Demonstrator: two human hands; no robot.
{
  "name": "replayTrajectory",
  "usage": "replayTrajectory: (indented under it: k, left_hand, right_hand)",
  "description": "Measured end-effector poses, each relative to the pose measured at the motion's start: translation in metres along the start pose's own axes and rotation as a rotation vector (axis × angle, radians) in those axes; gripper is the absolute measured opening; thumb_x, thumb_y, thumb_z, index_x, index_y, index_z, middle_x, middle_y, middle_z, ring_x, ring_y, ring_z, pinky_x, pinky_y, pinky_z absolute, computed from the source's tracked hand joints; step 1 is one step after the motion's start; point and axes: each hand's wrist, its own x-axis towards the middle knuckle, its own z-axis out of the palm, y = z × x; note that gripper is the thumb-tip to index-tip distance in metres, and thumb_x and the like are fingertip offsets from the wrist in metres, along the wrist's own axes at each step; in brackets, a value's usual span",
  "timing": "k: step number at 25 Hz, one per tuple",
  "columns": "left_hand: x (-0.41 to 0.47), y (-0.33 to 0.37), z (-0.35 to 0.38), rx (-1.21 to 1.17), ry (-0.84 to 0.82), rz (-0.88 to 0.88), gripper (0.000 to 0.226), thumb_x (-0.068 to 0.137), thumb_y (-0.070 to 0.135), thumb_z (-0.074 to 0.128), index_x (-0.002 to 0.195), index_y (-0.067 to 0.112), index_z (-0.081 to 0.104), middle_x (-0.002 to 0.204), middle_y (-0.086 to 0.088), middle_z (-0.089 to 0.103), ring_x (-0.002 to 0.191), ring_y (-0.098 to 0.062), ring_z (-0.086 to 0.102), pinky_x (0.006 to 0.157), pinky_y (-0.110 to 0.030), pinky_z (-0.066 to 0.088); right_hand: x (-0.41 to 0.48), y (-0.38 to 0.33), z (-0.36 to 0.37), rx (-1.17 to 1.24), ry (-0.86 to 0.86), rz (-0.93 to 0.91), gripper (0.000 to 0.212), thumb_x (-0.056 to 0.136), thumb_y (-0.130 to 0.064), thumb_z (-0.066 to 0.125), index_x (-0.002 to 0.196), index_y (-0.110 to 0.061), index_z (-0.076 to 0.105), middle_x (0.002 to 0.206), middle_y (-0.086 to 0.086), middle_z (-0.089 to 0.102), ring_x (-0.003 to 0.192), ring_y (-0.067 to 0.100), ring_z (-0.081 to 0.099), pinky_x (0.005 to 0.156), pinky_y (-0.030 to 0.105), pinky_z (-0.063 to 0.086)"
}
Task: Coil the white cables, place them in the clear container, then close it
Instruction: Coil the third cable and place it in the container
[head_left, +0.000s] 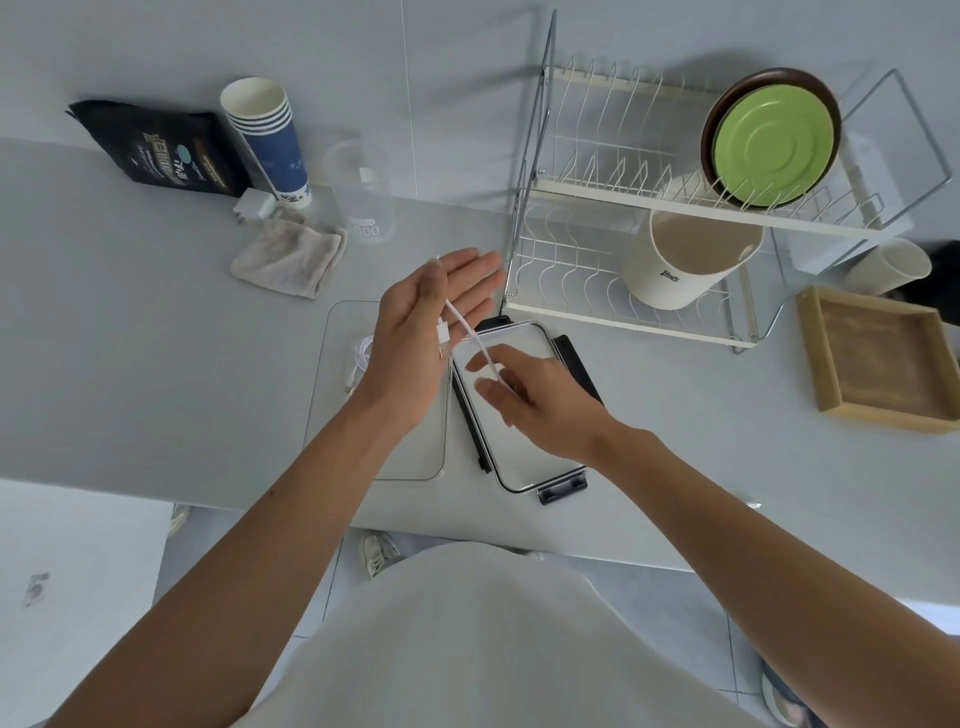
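Note:
My left hand (431, 317) is raised flat over the counter with fingers straight. A white cable (470, 330) runs across its palm, with the plug end hanging at the thumb side. My right hand (524, 397) pinches the same cable lower down, above the lid (535, 467) with black latches. The clear container (332, 364) lies left of the lid, partly under my left wrist. A second white cable (360, 358) lies coiled inside the container.
A dish rack (649, 208) with a green plate (774, 150) and a cream jug (685, 260) stands at the back right. A wooden tray (878, 358) sits far right. A folded cloth (291, 257), paper cups (267, 135), a clear beaker (363, 192) and a black bag (161, 150) are back left.

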Motion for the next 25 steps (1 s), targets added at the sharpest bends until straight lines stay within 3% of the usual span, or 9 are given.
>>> replayTrajectory:
  k: [2,6,12,15,18,21,25]
  left_hand:
    - [0.003,-0.003,0.000,0.038,0.031,0.018,0.042,0.107,0.024,0.027,0.134,-0.002,0.047,0.131,-0.012,0.062,0.122,-0.020,0.061,0.101,-0.032,0.049]
    - [0.011,-0.004,-0.009,0.301,0.095,0.043,0.041,0.108,0.023,0.026,0.133,-0.002,0.047,0.127,-0.013,0.064,0.116,-0.015,0.065,0.099,-0.025,0.049]
    - [0.007,-0.011,-0.013,0.687,-0.043,-0.086,0.036,0.107,0.027,0.028,0.120,0.007,0.056,0.098,-0.002,0.075,0.082,-0.021,0.075,0.078,-0.025,0.054]
    - [0.007,-0.009,-0.013,0.634,-0.130,-0.203,0.037,0.107,0.026,0.029,0.115,0.007,0.059,0.085,-0.008,0.076,0.067,-0.030,0.073,0.077,-0.040,0.055]
    - [0.005,-0.003,-0.009,0.540,-0.224,-0.302,0.037,0.107,0.025,0.028,0.103,0.010,0.062,0.068,-0.009,0.071,0.058,-0.024,0.065,0.067,-0.030,0.049]
    - [0.005,0.000,-0.010,0.508,-0.291,-0.348,0.043,0.107,0.028,0.028,0.101,0.008,0.066,0.058,-0.006,0.055,0.052,-0.017,0.049,0.068,-0.027,0.046]
    - [0.004,-0.005,-0.010,0.378,-0.373,-0.386,0.045,0.105,0.032,0.028,0.097,0.006,0.065,0.049,0.004,0.038,0.055,-0.024,0.025,0.065,-0.022,0.047]
  right_hand:
    - [-0.003,0.001,0.000,-0.044,-0.012,-0.037,0.018,0.102,-0.025,0.049,0.108,-0.012,0.060,0.060,0.013,0.054,0.059,0.032,0.052,0.061,0.039,0.047]
    - [-0.007,0.000,-0.007,-0.045,0.027,-0.098,0.034,0.102,-0.030,0.045,0.093,0.001,0.059,0.061,0.014,0.051,0.058,0.033,0.046,0.059,0.044,0.043]
    - [0.004,-0.007,-0.032,-0.054,0.080,-0.155,0.016,0.100,-0.019,0.054,0.104,-0.011,0.067,0.063,0.002,0.055,0.055,0.017,0.049,0.056,0.028,0.041]
    - [0.012,-0.005,-0.044,-0.029,0.113,-0.094,0.014,0.098,-0.017,0.059,0.091,-0.008,0.067,0.063,-0.007,0.057,0.057,0.009,0.053,0.059,0.020,0.041]
    - [0.019,-0.006,-0.052,0.002,0.120,-0.075,0.013,0.096,-0.020,0.063,0.088,-0.011,0.066,0.067,0.001,0.063,0.062,0.014,0.058,0.063,0.028,0.048]
    - [0.026,-0.007,-0.060,0.013,0.117,-0.085,0.014,0.093,-0.023,0.066,0.086,-0.010,0.066,0.067,-0.006,0.064,0.060,0.017,0.055,0.064,0.033,0.048]
    - [0.037,-0.005,-0.068,0.027,0.133,-0.070,0.015,0.088,-0.027,0.072,0.082,-0.015,0.066,0.068,0.000,0.064,0.061,0.024,0.053,0.063,0.034,0.045]
